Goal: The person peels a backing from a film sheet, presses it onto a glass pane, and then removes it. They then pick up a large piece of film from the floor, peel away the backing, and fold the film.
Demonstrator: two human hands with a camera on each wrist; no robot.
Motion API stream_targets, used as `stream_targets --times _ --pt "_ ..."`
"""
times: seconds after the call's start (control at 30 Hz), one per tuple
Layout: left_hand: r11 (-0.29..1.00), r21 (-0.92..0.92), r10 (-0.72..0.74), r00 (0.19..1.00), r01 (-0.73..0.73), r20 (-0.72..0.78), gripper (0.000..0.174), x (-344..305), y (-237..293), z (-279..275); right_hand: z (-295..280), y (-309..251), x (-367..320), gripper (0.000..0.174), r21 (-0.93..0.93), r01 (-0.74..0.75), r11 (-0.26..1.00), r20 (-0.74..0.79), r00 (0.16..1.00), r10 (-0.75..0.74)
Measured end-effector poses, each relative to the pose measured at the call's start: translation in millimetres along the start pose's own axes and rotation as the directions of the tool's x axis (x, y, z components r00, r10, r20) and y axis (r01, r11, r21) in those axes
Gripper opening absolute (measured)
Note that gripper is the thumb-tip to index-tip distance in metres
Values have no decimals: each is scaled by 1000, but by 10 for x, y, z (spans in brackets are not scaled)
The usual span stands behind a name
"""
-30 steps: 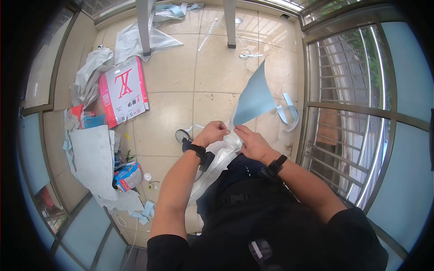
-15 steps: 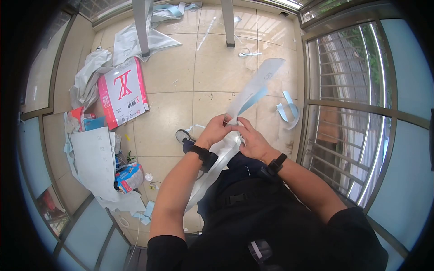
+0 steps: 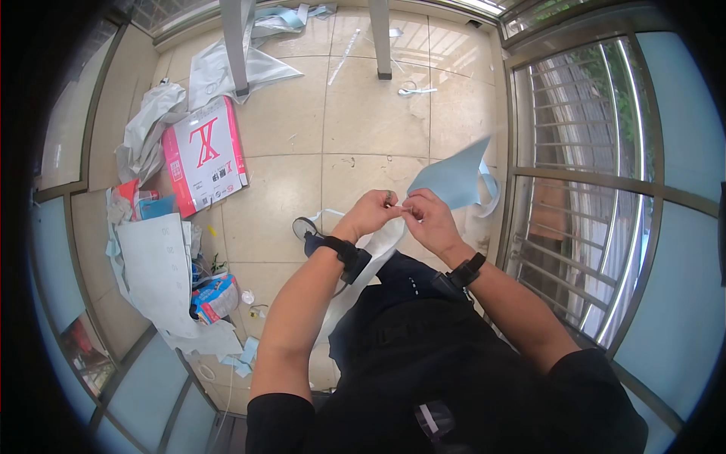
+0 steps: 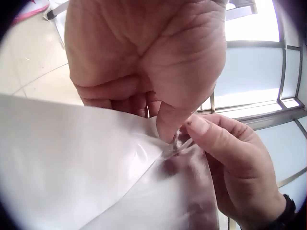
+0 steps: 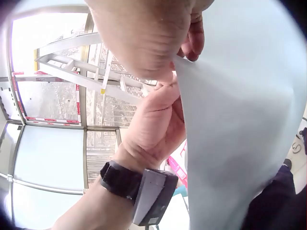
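A glossy white sheet [image 4: 81, 158], pale blue on its other face [image 3: 454, 178], is bunched between the two hands. The left hand [image 3: 369, 215] pinches its gathered part between thumb and fingers; in the left wrist view this hand [image 4: 144, 57] fills the top. Close against it, fingertips almost touching, the right hand [image 3: 431, 221] pinches the same gather, its thumb over the twisted part in the left wrist view. From the hands one end of the sheet trails down over the lap, and the blue part stands out to the upper right.
On the tiled floor [image 3: 283, 181] lie a pink and white box [image 3: 206, 155], a sheet with printed numbers [image 3: 157, 265], crumpled white sheeting [image 3: 155, 125], a blue packet [image 3: 215, 296] and scissors [image 3: 416, 91]. Grey legs [image 3: 380, 38] stand at the far side, barred windows [image 3: 575, 189] at the right.
The sheet's free upper part has swung from pointing up, through showing a white face, to spreading blue at the right. Both hands have risen slightly and the right hand's fingers are more bent.
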State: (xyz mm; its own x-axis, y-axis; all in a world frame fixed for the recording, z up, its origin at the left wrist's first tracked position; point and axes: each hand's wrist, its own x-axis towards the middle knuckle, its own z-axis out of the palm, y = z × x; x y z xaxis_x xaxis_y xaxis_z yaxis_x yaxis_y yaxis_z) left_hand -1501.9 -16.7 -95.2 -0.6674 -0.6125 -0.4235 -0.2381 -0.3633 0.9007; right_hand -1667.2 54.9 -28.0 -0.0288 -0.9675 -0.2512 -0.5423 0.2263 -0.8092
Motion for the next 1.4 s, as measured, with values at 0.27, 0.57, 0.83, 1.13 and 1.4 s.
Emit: stream_targets --times 0.27,0.57,0.83,1.13,1.4 --pt "983 101 -160 985 153 65 23 15 -15 -229 -55 151 -18 29 -91 113 989 47 993 -109" --pt "962 -57 -264 963 267 54 22 51 -199 -276 -154 46 -19 48 -216 196 957 181 971 -158" --pt "995 -83 -59 998 60 6 19 107 49 -133 -124 97 11 61 -193 291 937 144 953 -266" --pt "989 -69 -129 991 130 20 17 219 91 -244 -197 124 52 58 -106 141 984 143 982 -125" --pt "914 -329 -261 965 237 -30 16 208 -34 -144 -298 -102 94 55 -182 147 972 281 955 -92"
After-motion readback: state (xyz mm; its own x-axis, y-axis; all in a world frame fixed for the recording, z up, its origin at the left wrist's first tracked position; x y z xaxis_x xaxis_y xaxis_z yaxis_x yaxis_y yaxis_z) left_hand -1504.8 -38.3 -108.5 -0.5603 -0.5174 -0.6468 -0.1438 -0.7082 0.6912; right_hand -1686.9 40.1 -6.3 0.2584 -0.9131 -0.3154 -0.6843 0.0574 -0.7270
